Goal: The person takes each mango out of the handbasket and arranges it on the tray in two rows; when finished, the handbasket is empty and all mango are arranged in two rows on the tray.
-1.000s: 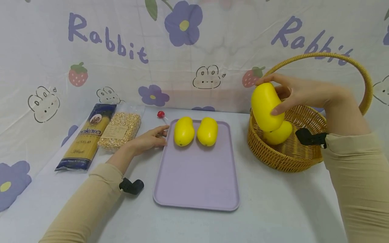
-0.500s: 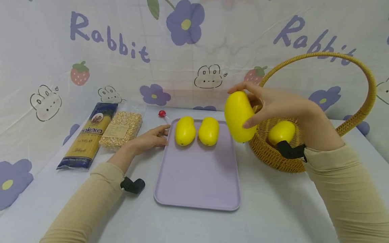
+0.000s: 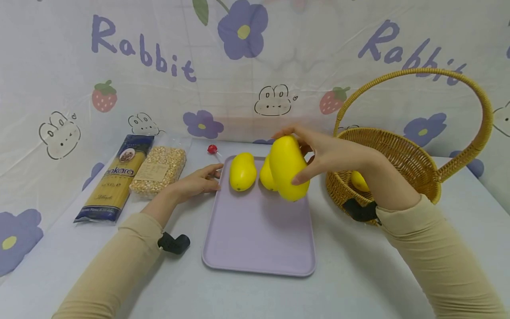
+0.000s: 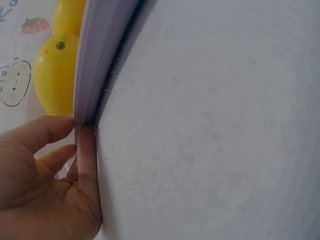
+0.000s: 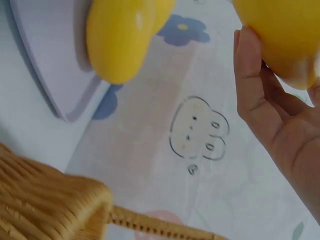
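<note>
My right hand [image 3: 318,155] grips a large yellow mango [image 3: 288,168], thumb on the near side and fingers over the top. It is above the lilac tray's [image 3: 255,248] right half. Behind it, a second mango [image 3: 268,175] on the tray is partly hidden; another mango [image 3: 242,173] lies to its left. My left hand [image 3: 199,181] rests beside the tray's left edge. In the left wrist view its fingertips [image 4: 86,132] are right at the tray's rim [image 4: 97,55].
At right stands a wicker basket [image 3: 382,137] with a tall handle, holding one more mango [image 3: 360,180] partly hidden by my arm. At left lie a pasta pack [image 3: 115,181] and a bag of corn kernels [image 3: 159,168]. A red lollipop [image 3: 212,149] lies behind the tray.
My right hand has carried the mango left from over the basket to above the tray, and lower. My left hand stays at the tray's edge.
</note>
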The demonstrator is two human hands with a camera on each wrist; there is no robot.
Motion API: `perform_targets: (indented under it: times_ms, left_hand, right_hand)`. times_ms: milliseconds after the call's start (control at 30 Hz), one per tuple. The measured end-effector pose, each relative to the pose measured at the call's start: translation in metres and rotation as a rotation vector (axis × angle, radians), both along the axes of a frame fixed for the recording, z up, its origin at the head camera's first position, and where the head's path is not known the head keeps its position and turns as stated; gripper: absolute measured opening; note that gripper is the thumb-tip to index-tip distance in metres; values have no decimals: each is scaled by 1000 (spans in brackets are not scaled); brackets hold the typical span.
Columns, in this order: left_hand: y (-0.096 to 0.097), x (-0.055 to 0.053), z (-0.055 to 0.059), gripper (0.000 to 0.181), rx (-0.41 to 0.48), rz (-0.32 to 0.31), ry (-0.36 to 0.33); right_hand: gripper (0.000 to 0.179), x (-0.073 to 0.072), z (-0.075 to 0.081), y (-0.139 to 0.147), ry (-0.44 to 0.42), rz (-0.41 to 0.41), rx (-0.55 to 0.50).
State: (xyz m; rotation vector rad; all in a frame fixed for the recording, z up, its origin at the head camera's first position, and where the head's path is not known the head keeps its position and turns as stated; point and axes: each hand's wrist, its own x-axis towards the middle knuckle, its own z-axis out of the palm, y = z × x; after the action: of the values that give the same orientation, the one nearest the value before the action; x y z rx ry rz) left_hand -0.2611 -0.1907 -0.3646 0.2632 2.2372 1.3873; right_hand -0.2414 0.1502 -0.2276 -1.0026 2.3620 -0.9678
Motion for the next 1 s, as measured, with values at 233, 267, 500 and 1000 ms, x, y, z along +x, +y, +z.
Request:
perform_targets:
  times_ms: [233, 267, 500, 1000]
  left_hand:
    - [-1, 2, 0, 77, 4, -10, 4]
    - [-1, 2, 0, 77, 2, -11, 5]
    - [-1, 0, -1, 77, 6, -7, 10]
    - [-1, 1, -1, 76, -11, 0, 13]
  right_hand:
    - [85, -1, -20, -14, -17, 5, 39]
    - [85, -1, -22, -16, -12, 7, 46]
    - [85, 1, -35, -34, -52, 31, 47]
    - [85, 19, -59, -69, -139, 31, 98]
